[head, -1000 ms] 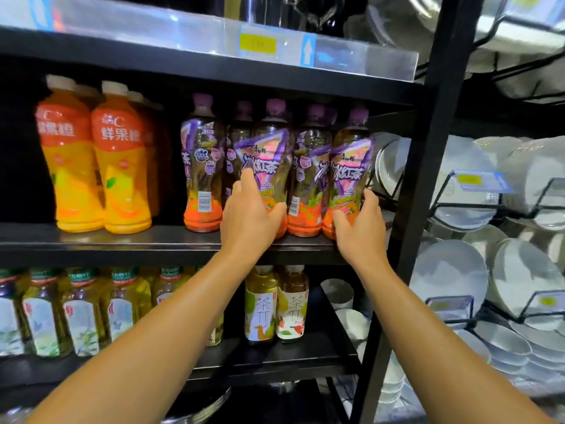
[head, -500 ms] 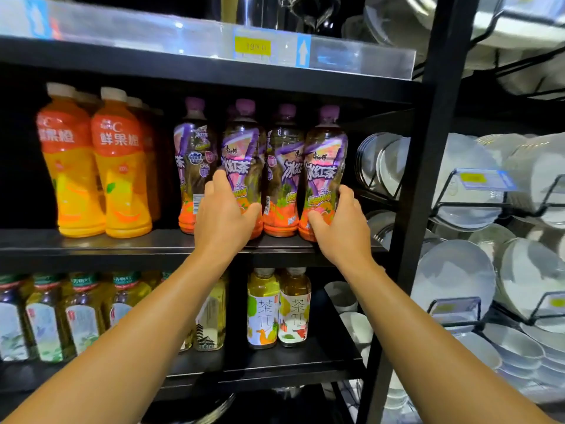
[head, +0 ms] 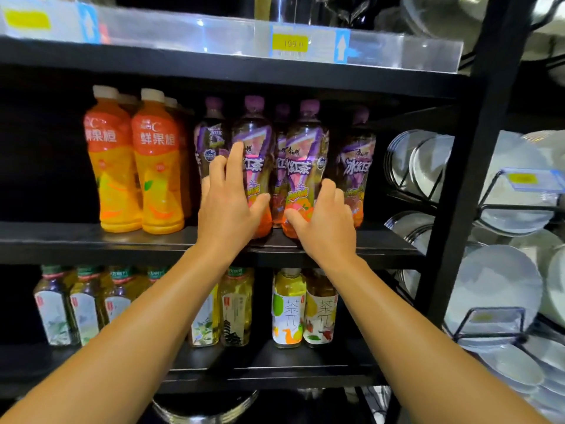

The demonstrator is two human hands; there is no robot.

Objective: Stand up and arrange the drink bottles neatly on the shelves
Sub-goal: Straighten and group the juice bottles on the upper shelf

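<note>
purple-capped tea bottles, orange juice bottles, black shelf, white plates

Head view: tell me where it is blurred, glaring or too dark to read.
Head view: the left hand and the purple-capped tea bottles are slightly motion-smeared; the clear price strip glares, its yellow tag barely legible; the shelf back behind the orange juice bottles is black; wide-angle bending bows the black upright.

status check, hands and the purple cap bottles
Left hand open on a purple-cap tea bottle. Right hand grips its neighbour. All upright, nothing blocking.
</note>
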